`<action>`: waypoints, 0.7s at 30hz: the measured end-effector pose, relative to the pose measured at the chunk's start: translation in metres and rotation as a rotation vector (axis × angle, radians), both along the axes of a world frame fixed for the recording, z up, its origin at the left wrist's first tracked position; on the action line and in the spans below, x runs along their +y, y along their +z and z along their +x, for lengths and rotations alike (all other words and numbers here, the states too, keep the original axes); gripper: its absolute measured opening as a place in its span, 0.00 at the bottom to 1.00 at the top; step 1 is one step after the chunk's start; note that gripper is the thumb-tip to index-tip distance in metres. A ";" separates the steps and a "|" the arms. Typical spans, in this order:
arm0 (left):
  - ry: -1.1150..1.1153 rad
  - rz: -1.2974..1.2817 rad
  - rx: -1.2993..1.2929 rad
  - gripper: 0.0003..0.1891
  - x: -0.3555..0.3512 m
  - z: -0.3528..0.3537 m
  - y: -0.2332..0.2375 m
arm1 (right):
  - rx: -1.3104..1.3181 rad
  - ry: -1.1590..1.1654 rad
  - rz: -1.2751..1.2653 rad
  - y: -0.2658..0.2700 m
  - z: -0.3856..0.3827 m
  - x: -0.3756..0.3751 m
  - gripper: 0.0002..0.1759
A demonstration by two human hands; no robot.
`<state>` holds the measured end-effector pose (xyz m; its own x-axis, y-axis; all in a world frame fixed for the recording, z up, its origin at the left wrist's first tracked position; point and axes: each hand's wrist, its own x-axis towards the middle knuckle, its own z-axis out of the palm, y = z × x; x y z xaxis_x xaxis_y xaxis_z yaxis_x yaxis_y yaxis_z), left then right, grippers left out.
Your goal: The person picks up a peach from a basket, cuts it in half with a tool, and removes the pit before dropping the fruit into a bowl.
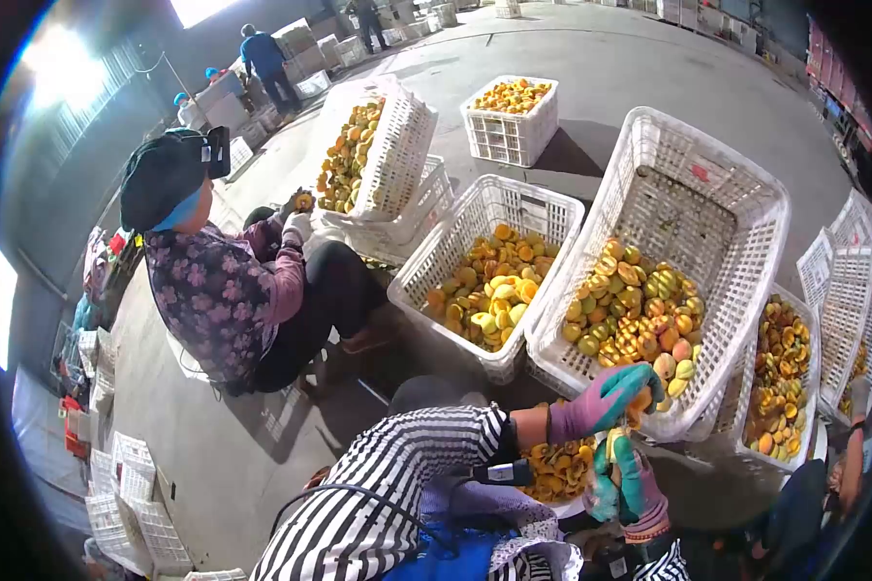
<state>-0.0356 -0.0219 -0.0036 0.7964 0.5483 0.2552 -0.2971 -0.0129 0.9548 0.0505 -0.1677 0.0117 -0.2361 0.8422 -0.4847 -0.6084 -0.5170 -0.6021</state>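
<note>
My left hand (601, 399), in a pink and teal glove, is closed around an orange peach-like fruit (638, 405). Just below it my right hand (638, 494), gloved the same way, has bent fingers at a yellow piece (611, 445); whether this is fruit or a tool I cannot make out. Cut orange fruit pieces (557, 473) lie in a container beneath my hands. Directly beyond my hands, a large white crate (746, 208) stands tilted towards me, with whole yellow, green and reddish fruit (639, 300) gathered at its near end.
Left of it is a white crate (419, 276) of yellow halves; on the right, another crate (809, 387) holds cut pieces. A co-worker (225, 281) sits at left by a tilted fruit crate (397, 160). Farther off stands a filled crate (511, 145). Another person's arm (853, 465) shows at right.
</note>
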 end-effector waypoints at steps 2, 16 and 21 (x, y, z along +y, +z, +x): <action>0.044 0.041 0.016 0.22 0.007 0.001 -0.004 | 0.016 -0.008 0.004 -0.006 0.004 0.000 0.23; 0.519 0.397 0.156 0.19 0.100 -0.040 -0.002 | -1.299 0.354 0.200 -0.053 0.015 0.000 0.27; 0.815 0.963 0.742 0.12 0.141 -0.063 -0.012 | -1.520 0.427 0.210 -0.082 0.017 -0.021 0.27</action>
